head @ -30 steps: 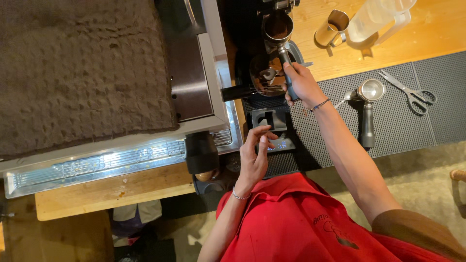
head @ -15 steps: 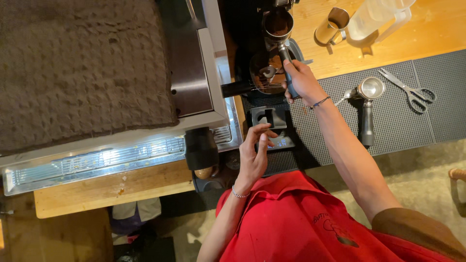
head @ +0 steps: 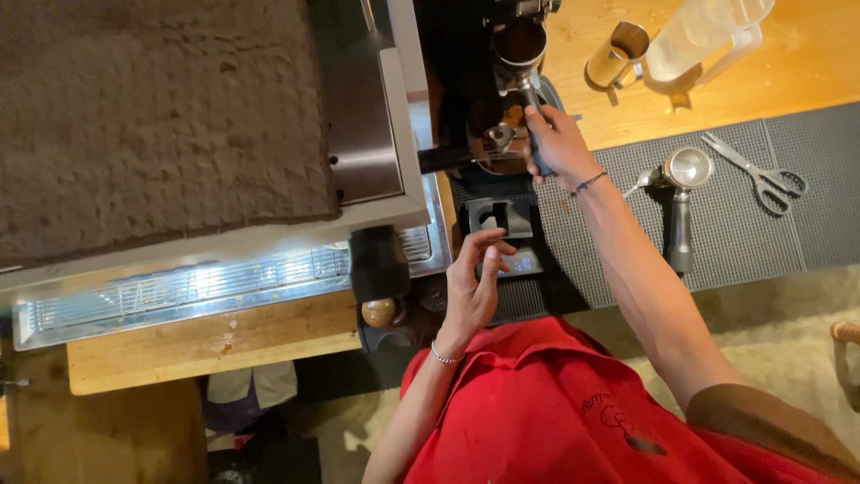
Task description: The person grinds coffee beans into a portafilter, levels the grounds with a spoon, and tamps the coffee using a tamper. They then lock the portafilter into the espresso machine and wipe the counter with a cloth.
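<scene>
Steel portafilter (head: 521, 47), basket full of brown coffee grounds, sits at 12 o'clock under the dark grinder (head: 466, 99). Right hand (head: 557, 143) clenched around its black handle, at 6 o'clock from the basket. Left hand (head: 473, 285) released, fingers loosely curled, holding nothing; fingertips just over a small black scale (head: 509, 235) with lit display. Second portafilter (head: 683, 193) lies on the grey rubber mat (head: 743, 233) at 3 o'clock; scissors (head: 760, 170) beside it. Metal pitcher (head: 616, 56) and clear jug (head: 699, 40) stand on the wooden counter (head: 797, 72). Espresso machine (head: 269, 179) at 9 o'clock.
</scene>
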